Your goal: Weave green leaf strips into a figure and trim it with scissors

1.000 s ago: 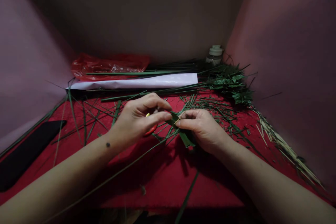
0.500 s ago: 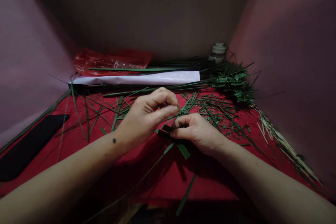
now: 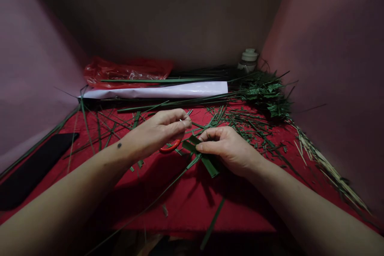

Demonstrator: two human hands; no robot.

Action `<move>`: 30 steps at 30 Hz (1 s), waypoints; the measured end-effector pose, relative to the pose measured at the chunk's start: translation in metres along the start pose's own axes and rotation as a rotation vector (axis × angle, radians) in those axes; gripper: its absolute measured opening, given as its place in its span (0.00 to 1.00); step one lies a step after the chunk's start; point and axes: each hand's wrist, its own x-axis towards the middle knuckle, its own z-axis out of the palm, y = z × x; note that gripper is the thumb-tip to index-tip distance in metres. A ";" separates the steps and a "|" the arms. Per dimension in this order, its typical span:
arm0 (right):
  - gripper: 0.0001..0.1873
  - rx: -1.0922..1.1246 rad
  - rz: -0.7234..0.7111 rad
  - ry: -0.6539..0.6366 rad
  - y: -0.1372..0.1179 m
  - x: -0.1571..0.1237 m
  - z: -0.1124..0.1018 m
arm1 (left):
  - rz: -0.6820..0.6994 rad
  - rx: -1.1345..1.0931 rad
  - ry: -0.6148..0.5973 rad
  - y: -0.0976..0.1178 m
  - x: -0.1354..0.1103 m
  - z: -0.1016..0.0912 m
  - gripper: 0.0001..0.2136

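Observation:
My right hand is closed, pinching a folded green leaf strip whose ends stick out below and left of the fingers. My left hand is just to its left, thumb and forefinger pinched on something thin and pale that I cannot name. A red-handled tool, probably scissors, lies on the red cloth under the left hand. A long thin leaf rib runs from the folded strip down toward the near edge.
Loose green strips and trimmings litter the cloth. A white paper roll and a red plastic bag lie at the back. A heap of green folded pieces and a white jar sit at the back right. A black flat object lies left.
My left hand has drawn back to the left, away from the folded strip, with fingers still pinched. The right hand has kept hold of the strip and turned it slightly.

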 end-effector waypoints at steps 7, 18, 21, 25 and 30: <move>0.08 0.021 -0.031 -0.030 0.004 0.001 -0.001 | -0.046 0.083 -0.127 0.005 -0.002 0.004 0.09; 0.03 0.053 -0.029 0.045 0.009 0.005 -0.002 | 0.020 0.044 0.018 0.007 0.000 0.016 0.05; 0.03 0.063 -0.045 0.053 0.007 0.004 0.000 | 0.013 0.007 0.037 0.004 0.002 0.018 0.06; 0.03 0.093 -0.024 0.046 0.006 0.005 0.000 | -0.077 -0.137 0.129 0.000 0.004 0.013 0.09; 0.04 0.114 -0.060 0.116 0.010 0.007 -0.004 | -0.064 -0.320 0.179 0.003 -0.004 0.004 0.05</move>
